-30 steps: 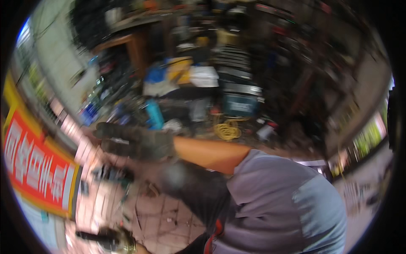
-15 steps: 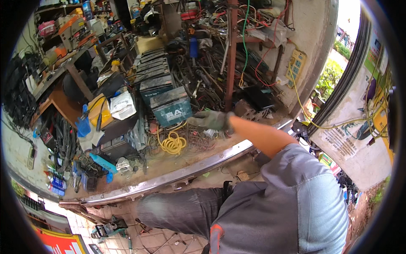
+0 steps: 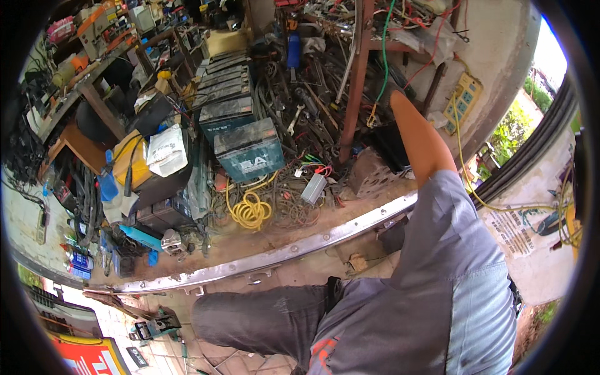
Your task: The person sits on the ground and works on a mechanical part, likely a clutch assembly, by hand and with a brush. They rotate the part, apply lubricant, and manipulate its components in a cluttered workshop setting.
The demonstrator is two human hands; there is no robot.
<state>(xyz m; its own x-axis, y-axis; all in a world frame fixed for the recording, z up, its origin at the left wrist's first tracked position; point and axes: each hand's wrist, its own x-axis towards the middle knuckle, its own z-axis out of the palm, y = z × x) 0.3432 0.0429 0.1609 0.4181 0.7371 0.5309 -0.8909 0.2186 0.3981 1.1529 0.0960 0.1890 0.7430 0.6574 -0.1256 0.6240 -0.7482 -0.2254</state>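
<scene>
My right forearm reaches up the right side of the view. My gloved right hand is small and mostly hidden at its far end, beside a hanging green cable and to the right of a rusty red upright post. I cannot make out its fingers or whether it holds anything. Left of the post, a spanner lies among dark tools and hoses. A dark block and a black flat item lie below my hand. My left hand is out of view.
Teal batteries stand in a row, with a coiled yellow hose in front. A metal threshold crosses the foreground. A yellow power strip hangs on the right wall. Cluttered shelves fill the left. My bent leg is below.
My right hand moved from the lower left, past the front battery, up and right to beside the green cable. The view swung rightward. My left hand, earlier at lower left, left the view.
</scene>
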